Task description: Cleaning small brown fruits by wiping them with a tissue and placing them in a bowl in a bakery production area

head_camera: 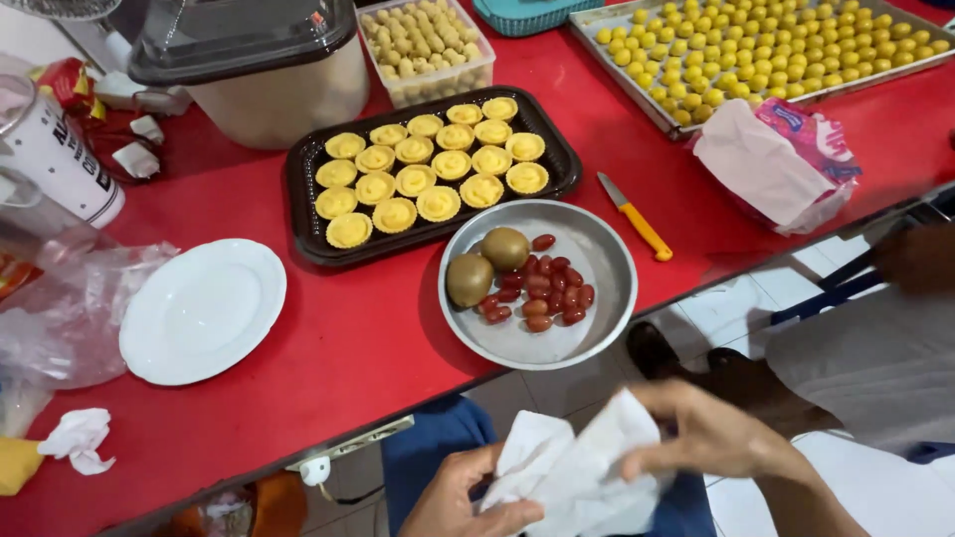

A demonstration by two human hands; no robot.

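Below the table's front edge, my left hand [468,497] and my right hand [711,433] both grip a crumpled white tissue [577,472]. Just above them on the red table [328,348] sits a round metal pan [597,264] with two kiwis [487,264] and several small red tomatoes [542,293]. Behind it a black tray [303,214] carries rows of yellow tart shells [428,169]. A yellow-handled knife [637,219] lies to the right of the pan.
A white plate [204,308] lies at the left beside clear plastic bags [60,308]. A clear tub of pastries [428,45], a lidded container [259,60] and a baking tray of yellow balls [776,50] stand at the back. Another person's arm [915,259] shows at the right.
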